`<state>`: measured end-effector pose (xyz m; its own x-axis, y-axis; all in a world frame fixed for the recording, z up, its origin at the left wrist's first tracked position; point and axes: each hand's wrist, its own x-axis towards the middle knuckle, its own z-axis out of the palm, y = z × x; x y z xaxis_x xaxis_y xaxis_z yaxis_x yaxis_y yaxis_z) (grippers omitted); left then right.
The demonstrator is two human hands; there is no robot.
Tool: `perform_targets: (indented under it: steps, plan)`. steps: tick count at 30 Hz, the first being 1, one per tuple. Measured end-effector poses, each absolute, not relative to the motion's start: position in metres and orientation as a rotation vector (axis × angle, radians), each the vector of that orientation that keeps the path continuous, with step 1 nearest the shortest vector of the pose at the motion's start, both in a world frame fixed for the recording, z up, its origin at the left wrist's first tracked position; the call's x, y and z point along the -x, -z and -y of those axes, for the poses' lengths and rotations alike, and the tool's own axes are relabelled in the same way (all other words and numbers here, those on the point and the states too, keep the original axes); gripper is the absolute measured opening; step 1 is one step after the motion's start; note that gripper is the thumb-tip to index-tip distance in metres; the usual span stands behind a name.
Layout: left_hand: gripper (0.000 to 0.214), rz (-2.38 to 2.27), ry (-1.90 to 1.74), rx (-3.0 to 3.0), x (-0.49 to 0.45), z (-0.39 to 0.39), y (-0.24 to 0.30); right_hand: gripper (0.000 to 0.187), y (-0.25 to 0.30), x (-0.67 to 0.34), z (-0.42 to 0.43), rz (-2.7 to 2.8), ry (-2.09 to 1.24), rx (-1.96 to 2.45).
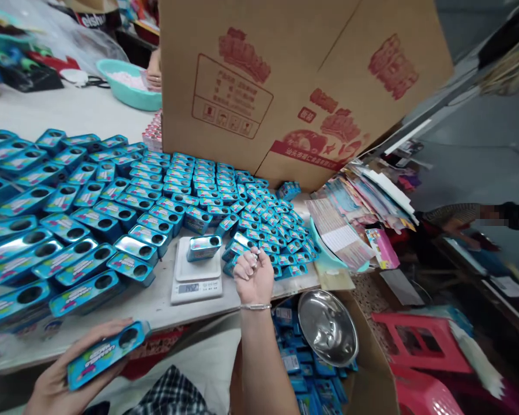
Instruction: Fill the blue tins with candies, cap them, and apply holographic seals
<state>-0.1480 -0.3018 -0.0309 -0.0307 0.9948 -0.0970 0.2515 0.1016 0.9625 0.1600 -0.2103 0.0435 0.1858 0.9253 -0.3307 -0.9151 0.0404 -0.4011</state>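
Blue tin (pixel 106 356) gripped by left hand (pixel 54 377), right hand (pixel 254 276) curled, contents unclear, packaging (pixel 90 21) reading "eishu"

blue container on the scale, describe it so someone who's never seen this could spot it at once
From the big brown carton, come forward to the white digital scale near the front edge of the table, left of the right hand. On its plate sits the blue container with a round dark hole in its top. Its neighbours crowd the table; it alone rests on the scale.
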Motion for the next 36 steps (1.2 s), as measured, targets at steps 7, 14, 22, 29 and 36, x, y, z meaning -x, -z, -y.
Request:
perform_targets:
  steps: [7, 14, 22, 29, 36]
  plan:
    - [0.048, -1.551, -0.983, -1.383, 0.171, 0.288, 0.063, 0.017, -0.052, -0.142, 0.188, -0.040, -1.389, 0.662]
    - [0.050, -1.446, -0.945, -1.512, 0.170, 0.263, 0.085, 0.015, -0.055, -0.128, 0.153, -0.071, -1.207, 0.800]
    - [0.048, -1.378, -0.943, -1.572, 0.167, 0.256, 0.088, 0.017, -0.053, -0.107, 0.123, 0.072, -1.043, 0.875]
    - [0.048, -1.404, -1.000, -1.575, 0.162, 0.260, 0.093, 0.017, -0.044, -0.104, 0.125, 0.178, -0.912, 0.896]
    - [0.046, -1.402, -0.988, -1.593, 0.163, 0.259, 0.091, 0.012, -0.046, -0.103, 0.130, 0.188, -0.920, 0.928]
